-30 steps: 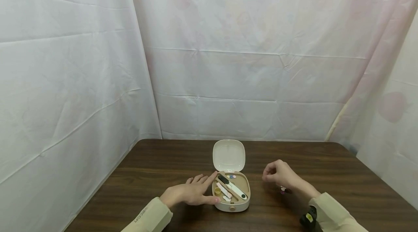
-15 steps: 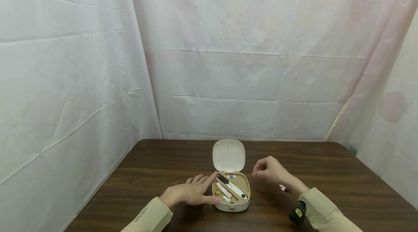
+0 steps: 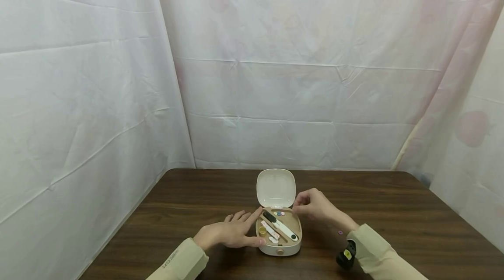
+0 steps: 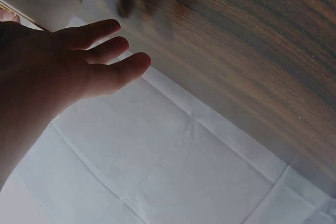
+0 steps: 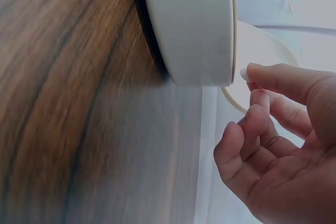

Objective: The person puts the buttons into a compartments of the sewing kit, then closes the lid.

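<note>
A white sewing box (image 3: 280, 248) stands on the table with its lid (image 3: 275, 188) raised. In its tan tray lie a white tool with a black end (image 3: 284, 229), a white printed strip (image 3: 270, 229), a gold ring-shaped thimble (image 3: 262, 230) and several small buttons (image 3: 279, 213). My left hand (image 3: 232, 230) rests with spread fingers against the box's left side. At the box's back right corner is my right hand (image 3: 315, 205), thumb and index finger pinched. A small pale button (image 5: 244, 74) shows at the thumb tip in the right wrist view, mostly hidden by the fingers.
A small purple button (image 3: 340, 232) lies on the brown wooden table (image 3: 220, 188) beneath the right wrist. A black wrist device (image 3: 346, 256) hangs below the right sleeve. White cloth (image 3: 275, 74) encloses the table behind and at both sides.
My right hand has moved left from the small pieces on the table to the box's right rim, fingers still pinched. My left hand and the box have stayed in place.
</note>
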Demonstrator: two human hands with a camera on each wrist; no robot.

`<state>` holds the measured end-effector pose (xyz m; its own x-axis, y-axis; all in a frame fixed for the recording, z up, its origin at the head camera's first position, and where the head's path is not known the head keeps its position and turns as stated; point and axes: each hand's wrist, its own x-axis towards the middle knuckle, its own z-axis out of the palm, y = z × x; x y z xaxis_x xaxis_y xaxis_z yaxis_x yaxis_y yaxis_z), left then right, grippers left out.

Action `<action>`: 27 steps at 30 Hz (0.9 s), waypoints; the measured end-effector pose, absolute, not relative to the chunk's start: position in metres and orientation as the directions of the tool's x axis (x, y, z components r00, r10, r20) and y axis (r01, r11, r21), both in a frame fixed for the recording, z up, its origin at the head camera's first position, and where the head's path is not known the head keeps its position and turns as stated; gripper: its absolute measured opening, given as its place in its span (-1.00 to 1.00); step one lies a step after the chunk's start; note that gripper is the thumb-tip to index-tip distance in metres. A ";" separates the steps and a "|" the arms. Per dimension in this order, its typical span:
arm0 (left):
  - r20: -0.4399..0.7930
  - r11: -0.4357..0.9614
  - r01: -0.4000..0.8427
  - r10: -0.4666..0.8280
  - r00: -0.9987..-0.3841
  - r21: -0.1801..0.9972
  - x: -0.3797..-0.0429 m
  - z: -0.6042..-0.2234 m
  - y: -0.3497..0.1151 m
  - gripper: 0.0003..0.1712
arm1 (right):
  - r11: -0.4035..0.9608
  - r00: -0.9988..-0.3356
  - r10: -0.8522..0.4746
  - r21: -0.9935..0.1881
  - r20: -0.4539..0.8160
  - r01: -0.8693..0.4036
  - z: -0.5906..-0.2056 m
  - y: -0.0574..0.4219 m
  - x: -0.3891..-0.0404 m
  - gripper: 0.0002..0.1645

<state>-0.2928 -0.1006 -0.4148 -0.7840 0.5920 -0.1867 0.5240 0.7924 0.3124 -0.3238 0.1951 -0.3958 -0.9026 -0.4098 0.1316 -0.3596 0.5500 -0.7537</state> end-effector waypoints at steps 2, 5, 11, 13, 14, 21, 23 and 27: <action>-0.179 0.793 0.524 0.590 -0.787 0.311 -0.296 -0.418 -0.101 0.12 | 0.552 -0.903 -0.410 -0.752 0.132 -0.361 -0.397 0.192 -0.325 -0.88; -0.166 0.792 0.528 0.590 -0.790 0.306 -0.299 -0.423 -0.101 0.12 | 0.558 -0.901 -0.412 -0.743 0.138 -0.369 -0.398 0.188 -0.326 -0.89; -0.172 0.792 0.525 0.591 -0.789 0.311 -0.300 -0.424 -0.102 0.12 | 0.578 -0.885 -0.429 -0.698 0.181 -0.423 -0.401 0.181 -0.328 -0.92; -0.181 0.794 0.522 0.589 -0.787 0.314 -0.298 -0.423 -0.102 0.12 | 0.582 -0.878 -0.436 -0.681 0.200 -0.444 -0.403 0.179 -0.328 -0.91; -0.184 0.794 0.522 0.589 -0.787 0.311 -0.298 -0.422 -0.101 0.12 | 0.586 -0.873 -0.440 -0.669 0.211 -0.457 -0.403 0.178 -0.329 -0.91; -0.194 0.794 0.516 0.588 -0.785 0.321 -0.298 -0.423 -0.101 0.12 | 0.611 -0.859 -0.447 -0.615 0.250 -0.498 -0.407 0.173 -0.327 -0.88; -0.184 0.795 0.514 0.585 -0.790 0.324 -0.299 -0.425 -0.101 0.13 | 0.617 -0.860 -0.441 -0.609 0.256 -0.498 -0.406 0.172 -0.326 -0.87; -0.171 0.795 0.517 0.584 -0.794 0.317 -0.300 -0.426 -0.101 0.13 | 0.631 -0.857 -0.437 -0.585 0.274 -0.509 -0.407 0.170 -0.325 -0.84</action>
<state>-0.3000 -0.1011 -0.4262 -0.7937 0.5839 -0.1705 0.5169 0.7952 0.3170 -0.3249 0.1698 -0.4067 -0.8566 -0.4372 0.2739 -0.5093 0.6315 -0.5847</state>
